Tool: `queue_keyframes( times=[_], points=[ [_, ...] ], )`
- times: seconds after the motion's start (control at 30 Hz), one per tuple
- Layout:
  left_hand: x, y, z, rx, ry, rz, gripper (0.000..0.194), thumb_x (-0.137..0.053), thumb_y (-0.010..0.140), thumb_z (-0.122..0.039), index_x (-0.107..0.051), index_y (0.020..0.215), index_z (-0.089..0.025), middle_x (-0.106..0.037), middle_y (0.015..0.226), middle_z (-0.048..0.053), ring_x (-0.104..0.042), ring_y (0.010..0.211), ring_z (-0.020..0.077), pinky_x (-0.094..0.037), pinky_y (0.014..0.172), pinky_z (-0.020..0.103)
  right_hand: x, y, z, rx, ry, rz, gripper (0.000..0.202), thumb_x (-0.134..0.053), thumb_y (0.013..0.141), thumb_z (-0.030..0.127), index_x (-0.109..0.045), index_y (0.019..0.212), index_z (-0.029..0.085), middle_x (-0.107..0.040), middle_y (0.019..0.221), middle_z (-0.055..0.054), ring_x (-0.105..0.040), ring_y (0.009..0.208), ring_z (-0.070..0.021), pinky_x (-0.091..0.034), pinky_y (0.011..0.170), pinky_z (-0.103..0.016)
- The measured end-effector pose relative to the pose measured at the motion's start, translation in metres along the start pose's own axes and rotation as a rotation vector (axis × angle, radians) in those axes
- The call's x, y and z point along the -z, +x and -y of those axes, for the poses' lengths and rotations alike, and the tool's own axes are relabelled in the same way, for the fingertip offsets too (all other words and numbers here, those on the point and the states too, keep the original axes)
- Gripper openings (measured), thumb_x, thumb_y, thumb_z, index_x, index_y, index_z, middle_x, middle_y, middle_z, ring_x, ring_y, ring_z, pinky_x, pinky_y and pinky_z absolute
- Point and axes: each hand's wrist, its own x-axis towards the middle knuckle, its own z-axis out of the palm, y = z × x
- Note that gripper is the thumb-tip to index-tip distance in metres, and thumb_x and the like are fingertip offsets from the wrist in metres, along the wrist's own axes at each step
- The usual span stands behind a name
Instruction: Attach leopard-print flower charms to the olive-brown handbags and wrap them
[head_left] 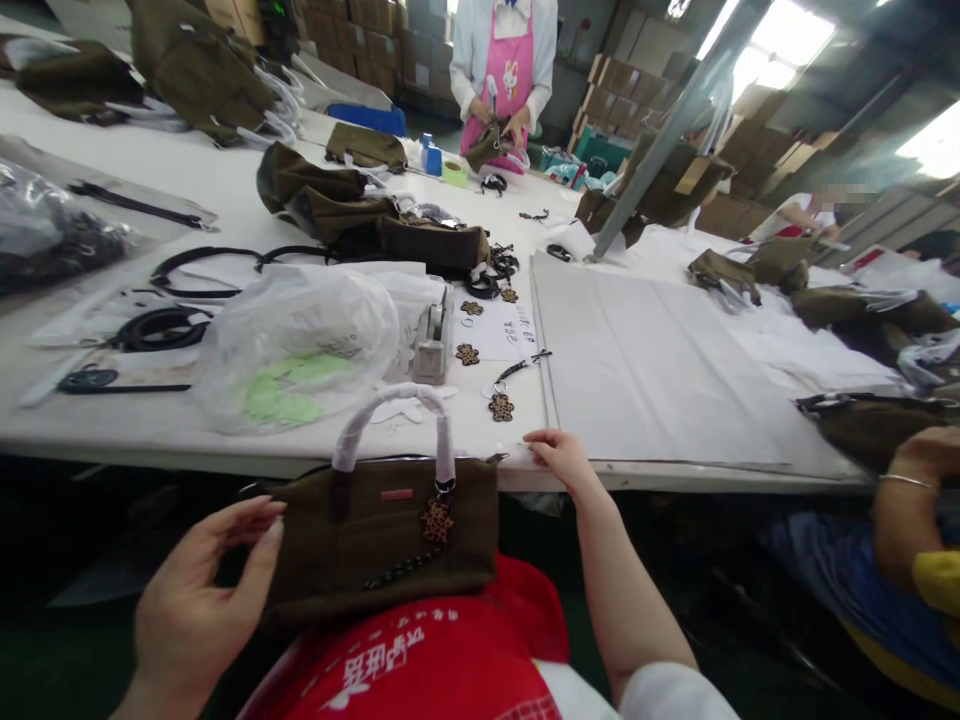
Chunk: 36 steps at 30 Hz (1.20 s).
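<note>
An olive-brown handbag [322,545] rests against the table edge in front of my red apron. Its wrapped handle [349,430] stands upright, and a leopard-print flower charm [437,521] with a dark braided cord hangs from a ring at the handle's base. My left hand [199,595] is at the bag's left end, thumb and fingertips curled close together; what lies between them cannot be made out. Right of the bag, beyond the zipper end [496,458], my right hand [561,460] is at the table edge, fingers drawn together around something small and pale.
Loose charms [501,406], a tape dispenser [431,345] and a plastic bag [300,340] lie on the white table. Grey sheets [660,370] cover its right part. More olive bags [360,215] lie farther back. One person [502,80] works opposite; another's arm [911,510] is at right.
</note>
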Motion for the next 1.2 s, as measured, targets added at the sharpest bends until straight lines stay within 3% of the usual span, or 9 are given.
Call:
queue_keyframes(
  times=[0.2,0.4,0.57,0.67,0.83,0.97,1.03,1.13,1.2],
  points=[
    [-0.033,0.013,-0.069,-0.324,-0.115,0.279,0.024,-0.057,0.086,-0.03,-0.057,0.109,-0.021,-0.068,0.096,0.004,-0.066,0.081,0.0175,-0.054,0.079,0.03,0.002,-0.004,0.005,-0.039,0.095,-0.012,0.026,-0.059,0.067,0.025,-0.072,0.087,0.015,-0.072,0.079,-0.005,-0.061,0.06,-0.0116,-0.046,0.052,-0.021],
    [-0.123,0.031,-0.152,-0.558,-0.027,0.737,0.02,-0.051,0.088,-0.025,-0.06,0.105,-0.019,-0.067,0.102,0.008,-0.064,0.095,0.0219,-0.05,0.088,0.035,0.006,-0.005,0.003,-0.055,0.203,0.07,0.03,-0.058,0.065,0.023,-0.075,0.089,0.016,-0.075,0.085,-0.007,-0.063,0.063,-0.012,-0.046,0.053,-0.021],
    [-0.195,0.047,-0.178,-0.316,0.174,0.891,0.028,-0.055,0.082,-0.03,-0.066,0.1,-0.011,-0.067,0.105,0.02,-0.061,0.102,0.0345,-0.046,0.088,0.045,0.014,-0.006,0.002,-0.037,0.33,0.128,0.029,-0.059,0.063,0.026,-0.076,0.084,0.015,-0.075,0.08,-0.006,-0.059,0.056,-0.0104,-0.042,0.049,-0.019],
    [-0.22,0.058,-0.176,-0.15,0.099,1.009,0.026,-0.048,0.084,-0.026,-0.07,0.088,-0.013,-0.072,0.097,0.016,-0.065,0.095,0.0293,-0.046,0.085,0.038,0.018,-0.007,-0.001,-0.014,0.368,0.159,0.027,-0.058,0.063,0.024,-0.076,0.081,0.015,-0.075,0.076,-0.006,-0.057,0.054,-0.0097,-0.04,0.048,-0.019],
    [-0.24,0.07,-0.171,-0.017,-0.036,1.134,0.036,-0.043,0.086,-0.033,-0.073,0.076,-0.016,-0.074,0.073,0.004,-0.066,0.069,0.0165,-0.047,0.064,0.024,0.013,-0.007,-0.007,0.085,0.253,0.212,0.028,-0.053,0.066,0.021,-0.076,0.08,0.017,-0.074,0.073,-0.004,-0.06,0.054,-0.0112,-0.041,0.048,-0.02],
    [-0.244,0.068,-0.166,0.023,-0.045,1.066,0.024,-0.054,0.076,-0.031,-0.07,0.07,-0.015,-0.069,0.063,0.003,-0.061,0.059,0.0159,-0.042,0.054,0.024,0.01,-0.008,-0.006,0.111,0.13,0.246,0.029,-0.049,0.07,0.018,-0.074,0.084,0.017,-0.075,0.082,-0.004,-0.064,0.061,-0.0135,-0.048,0.054,-0.023],
    [-0.243,0.068,-0.165,-0.003,-0.044,1.028,0.023,-0.051,0.077,-0.029,-0.068,0.069,-0.016,-0.068,0.062,0.002,-0.059,0.058,0.0158,-0.041,0.054,0.025,0.011,-0.005,0.0,0.142,0.014,0.168,0.028,-0.049,0.075,0.019,-0.072,0.09,0.017,-0.074,0.083,-0.005,-0.063,0.061,-0.0139,-0.05,0.057,-0.026],
    [-0.237,0.069,-0.169,-0.087,-0.048,0.99,0.027,-0.046,0.083,-0.03,-0.065,0.069,-0.018,-0.067,0.065,0.003,-0.06,0.062,0.0166,-0.043,0.06,0.026,0.009,0.006,0.016,0.335,-0.259,-0.02,0.038,-0.052,0.08,0.017,-0.066,0.115,0.021,-0.069,0.111,-0.007,-0.063,0.068,-0.0132,-0.054,0.072,-0.031],
    [-0.227,0.068,-0.176,-0.144,-0.045,0.971,0.027,-0.044,0.086,-0.029,-0.063,0.069,-0.018,-0.066,0.068,0.003,-0.06,0.066,0.0176,-0.043,0.064,0.027,0.001,0.02,0.029,0.474,-0.45,-0.015,0.053,-0.055,0.079,0.012,-0.057,0.129,0.028,-0.05,0.141,-0.008,-0.065,0.082,-0.0143,-0.052,0.084,-0.034]
  ],
)
